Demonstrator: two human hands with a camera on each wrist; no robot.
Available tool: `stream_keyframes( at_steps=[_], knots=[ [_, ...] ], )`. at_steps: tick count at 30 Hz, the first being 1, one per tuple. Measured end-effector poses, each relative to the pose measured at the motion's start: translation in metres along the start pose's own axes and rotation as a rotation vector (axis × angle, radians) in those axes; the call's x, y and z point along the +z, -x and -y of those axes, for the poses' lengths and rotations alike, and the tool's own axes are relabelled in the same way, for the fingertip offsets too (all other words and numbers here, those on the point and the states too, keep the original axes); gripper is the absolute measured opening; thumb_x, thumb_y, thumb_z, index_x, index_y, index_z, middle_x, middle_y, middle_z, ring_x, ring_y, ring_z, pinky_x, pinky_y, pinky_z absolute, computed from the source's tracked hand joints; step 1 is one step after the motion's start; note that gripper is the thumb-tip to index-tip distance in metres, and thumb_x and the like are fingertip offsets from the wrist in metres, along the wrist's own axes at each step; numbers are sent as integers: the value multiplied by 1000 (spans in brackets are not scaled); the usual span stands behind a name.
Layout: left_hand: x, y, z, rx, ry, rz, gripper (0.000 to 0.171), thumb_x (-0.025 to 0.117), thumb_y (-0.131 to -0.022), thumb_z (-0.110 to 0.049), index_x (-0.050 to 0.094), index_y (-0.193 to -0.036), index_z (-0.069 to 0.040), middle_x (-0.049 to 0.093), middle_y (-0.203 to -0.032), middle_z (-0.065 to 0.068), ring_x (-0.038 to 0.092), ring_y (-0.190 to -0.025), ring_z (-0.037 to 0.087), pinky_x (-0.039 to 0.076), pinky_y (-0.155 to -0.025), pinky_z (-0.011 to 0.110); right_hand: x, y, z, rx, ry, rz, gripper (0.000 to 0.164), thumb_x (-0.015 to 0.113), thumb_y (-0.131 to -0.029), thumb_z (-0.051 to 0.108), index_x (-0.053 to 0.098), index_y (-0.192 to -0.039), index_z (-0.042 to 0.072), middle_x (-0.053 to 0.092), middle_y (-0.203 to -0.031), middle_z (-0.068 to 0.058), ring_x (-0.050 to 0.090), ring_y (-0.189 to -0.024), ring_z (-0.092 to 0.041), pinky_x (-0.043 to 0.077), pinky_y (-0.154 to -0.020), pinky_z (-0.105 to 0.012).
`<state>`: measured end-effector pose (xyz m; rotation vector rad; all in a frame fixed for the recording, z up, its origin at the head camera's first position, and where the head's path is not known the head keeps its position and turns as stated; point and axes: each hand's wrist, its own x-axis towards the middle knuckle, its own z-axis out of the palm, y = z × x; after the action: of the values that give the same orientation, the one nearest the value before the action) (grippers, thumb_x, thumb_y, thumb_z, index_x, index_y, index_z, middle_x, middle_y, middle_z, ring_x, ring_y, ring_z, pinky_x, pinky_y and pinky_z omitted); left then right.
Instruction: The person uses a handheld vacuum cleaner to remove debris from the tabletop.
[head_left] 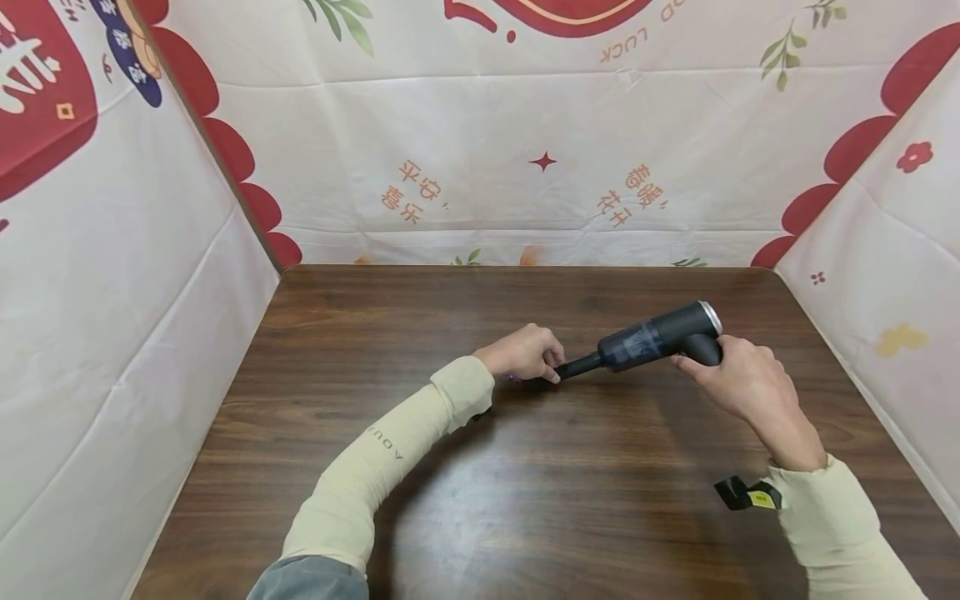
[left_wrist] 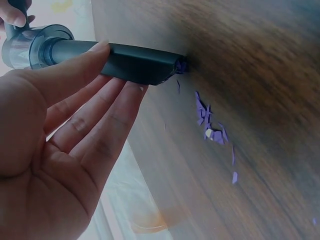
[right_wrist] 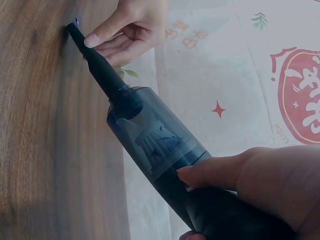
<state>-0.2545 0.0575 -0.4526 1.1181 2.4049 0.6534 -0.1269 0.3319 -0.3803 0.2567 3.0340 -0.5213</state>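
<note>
A black handheld vacuum cleaner [head_left: 660, 336] slants over the brown table, its silver-rimmed end to the right. My right hand [head_left: 752, 385] grips its handle. The left hand [head_left: 523, 353] pinches the slim crevice nozzle [left_wrist: 132, 64] near its tip, thumb on one side and fingers on the other. Purple paper scraps [left_wrist: 218, 136] with one pale bit lie on the wood just beyond the nozzle mouth; a purple piece [left_wrist: 181, 65] shows at the mouth itself. Through the clear dust cup [right_wrist: 150, 131], purple bits are visible around a ribbed filter. In the head view, my left hand mostly hides the scraps.
The wooden table [head_left: 480, 517] meets a white printed cloth [head_left: 480, 150] at its back edge. Similar cloth walls stand at the left and right. A black strap with a yellow label [head_left: 763, 498] hangs by the right wrist.
</note>
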Motion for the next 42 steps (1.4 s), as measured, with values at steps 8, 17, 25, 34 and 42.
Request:
stream_keyframes(
  at_steps=[8, 17, 25, 34, 42],
  knots=[
    [-4, 0, -1, 0, -23, -17, 17, 78, -87, -19, 76, -101, -12, 74, -92, -3, 66, -82, 3, 51, -74, 16, 0, -3, 3, 13, 4, -20, 77, 62, -89, 62, 54, -108, -12, 53, -71, -14, 50, -60, -28, 35, -46, -33],
    [-2, 0, 3, -9, -26, -36, 18, 78, -87, -21, 76, -103, -12, 74, -94, -3, 66, -85, 5, 51, -77, 17, 2, -8, -1, 13, -11, 10, 78, 60, -89, 62, 53, -107, -13, 53, -71, -14, 51, -61, -28, 36, -47, -32],
    [-2, -2, 5, -1, -25, -52, 15, 78, -87, -20, 76, -100, -12, 73, -91, -4, 65, -83, 3, 51, -75, 16, 2, -13, -2, 11, -10, 26, 79, 58, -90, 63, 53, -108, -13, 54, -71, -14, 52, -61, -27, 37, -46, -32],
    [-2, 3, 5, -25, -17, -46, 13, 78, -87, -19, 76, -98, -13, 72, -89, -5, 64, -82, 4, 50, -75, 16, 2, -17, -1, -5, -5, 48, 81, 59, -89, 63, 52, -114, -14, 54, -73, -15, 52, -62, -27, 37, -47, -32],
    [-4, 10, 6, -40, 1, -35, 16, 78, -87, -18, 75, -101, -11, 74, -92, -2, 66, -80, 4, 51, -71, 15, 6, -19, 2, -11, -18, 63, 82, 59, -90, 63, 51, -114, -15, 54, -73, -15, 53, -60, -26, 39, -47, -32]
  ],
)
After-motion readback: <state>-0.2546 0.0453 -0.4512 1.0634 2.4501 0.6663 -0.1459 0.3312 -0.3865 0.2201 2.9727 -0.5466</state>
